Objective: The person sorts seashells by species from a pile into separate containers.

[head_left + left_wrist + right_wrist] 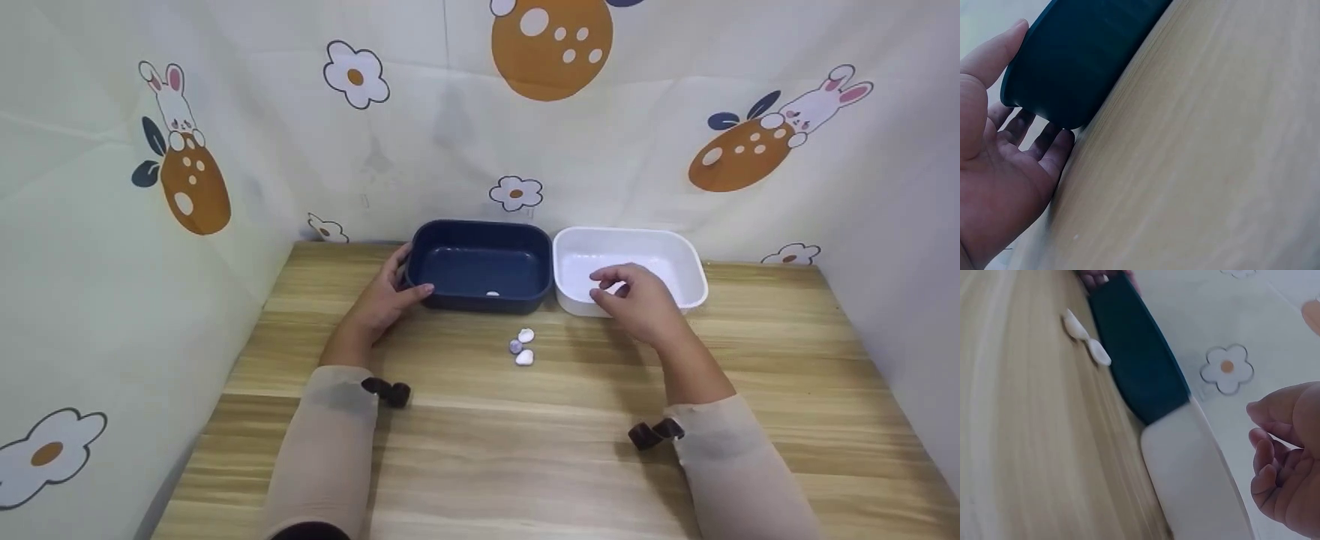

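Observation:
My left hand [379, 300] holds the left end of a dark blue box [480, 303]. In the left wrist view its thumb lies against the box wall [1072, 62], with the fingers around the end. A small white piece [493, 293] shows inside by the front wall. Over the white box [694, 289] hovers my right hand [637, 304], fingers loosely bent, thumb and forefinger apart. Nothing shows between them in the right wrist view. On the table before the boxes lie two white shell-like pieces, one nearer the boxes [526, 335], one nearer me [525, 358], and a greyish-purple piece [515, 346].
The two boxes stand side by side at the back of the wood-grain table [495, 450], close to a patterned cloth wall [435, 150]. More cloth walls rise at left and right. Dark curled straps [390, 391] hang by both sleeves.

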Tool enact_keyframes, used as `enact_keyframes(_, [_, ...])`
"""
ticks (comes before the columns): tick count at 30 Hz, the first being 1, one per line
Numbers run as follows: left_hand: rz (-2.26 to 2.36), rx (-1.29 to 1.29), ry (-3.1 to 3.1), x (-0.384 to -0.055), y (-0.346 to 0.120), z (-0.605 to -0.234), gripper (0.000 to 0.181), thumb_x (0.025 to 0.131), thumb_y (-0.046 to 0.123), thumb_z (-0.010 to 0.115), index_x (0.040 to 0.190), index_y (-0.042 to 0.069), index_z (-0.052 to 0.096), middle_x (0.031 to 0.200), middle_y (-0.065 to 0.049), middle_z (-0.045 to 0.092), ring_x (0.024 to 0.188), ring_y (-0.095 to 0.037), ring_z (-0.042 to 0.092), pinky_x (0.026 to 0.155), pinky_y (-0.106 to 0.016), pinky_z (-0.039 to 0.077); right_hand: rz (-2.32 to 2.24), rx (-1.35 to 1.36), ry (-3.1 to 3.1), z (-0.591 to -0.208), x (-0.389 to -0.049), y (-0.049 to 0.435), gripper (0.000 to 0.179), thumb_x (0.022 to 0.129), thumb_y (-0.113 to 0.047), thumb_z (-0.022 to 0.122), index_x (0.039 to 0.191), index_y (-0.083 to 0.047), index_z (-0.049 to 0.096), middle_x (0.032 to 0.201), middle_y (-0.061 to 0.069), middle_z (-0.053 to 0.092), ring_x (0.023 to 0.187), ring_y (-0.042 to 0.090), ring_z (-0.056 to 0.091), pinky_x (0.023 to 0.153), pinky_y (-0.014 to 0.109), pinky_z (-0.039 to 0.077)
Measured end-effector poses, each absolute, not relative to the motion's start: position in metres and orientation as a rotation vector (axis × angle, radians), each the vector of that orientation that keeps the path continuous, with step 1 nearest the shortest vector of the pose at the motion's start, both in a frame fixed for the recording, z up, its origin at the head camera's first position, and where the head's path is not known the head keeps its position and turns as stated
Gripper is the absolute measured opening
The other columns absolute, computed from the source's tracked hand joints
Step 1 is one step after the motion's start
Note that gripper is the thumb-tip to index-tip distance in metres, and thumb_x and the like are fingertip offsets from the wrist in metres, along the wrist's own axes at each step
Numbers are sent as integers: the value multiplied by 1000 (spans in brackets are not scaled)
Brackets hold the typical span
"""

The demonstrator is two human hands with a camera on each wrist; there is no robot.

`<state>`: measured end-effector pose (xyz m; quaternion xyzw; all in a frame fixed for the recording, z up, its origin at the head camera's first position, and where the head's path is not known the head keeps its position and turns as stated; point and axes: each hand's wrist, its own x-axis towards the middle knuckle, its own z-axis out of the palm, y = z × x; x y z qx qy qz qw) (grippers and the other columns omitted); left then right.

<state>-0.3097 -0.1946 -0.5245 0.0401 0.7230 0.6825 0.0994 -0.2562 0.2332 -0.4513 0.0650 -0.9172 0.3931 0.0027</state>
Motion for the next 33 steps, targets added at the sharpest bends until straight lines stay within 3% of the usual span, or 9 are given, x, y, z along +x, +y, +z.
enact_keyframes(10, [2016, 148, 2147, -311, -195, -526, 101, 94, 18, 84, 172, 23, 20, 177, -10, 30, 164, -23, 32, 133, -43, 30, 1306, 373, -2901, -461, -240, 192, 25, 95, -17, 76, 118, -8, 78, 109, 10, 73, 88, 18, 64, 80, 28, 52])
enact_keyframes(28, [2007, 132, 2158, -310, -194, -525, 97, 96, 12, 80, 172, 22, 19, 179, -8, 28, 166, -22, 26, 135, -42, 28, 1409, 529, -2960, -478, -229, 168, 26, 94, -12, 75, 119, -7, 78, 106, 7, 74, 84, 15, 63, 76, 28, 52])
enact_keyframes(33, [1994, 129, 2171, -310, -194, -525, 98, 96, 14, 80, 172, 22, 19, 179, -9, 28, 166, -23, 26, 135, -42, 27, 1433, 643, -3019, -494, -231, 165, 25, 92, -12, 79, 116, -7, 79, 106, 7, 77, 90, 13, 66, 81, 27, 55])
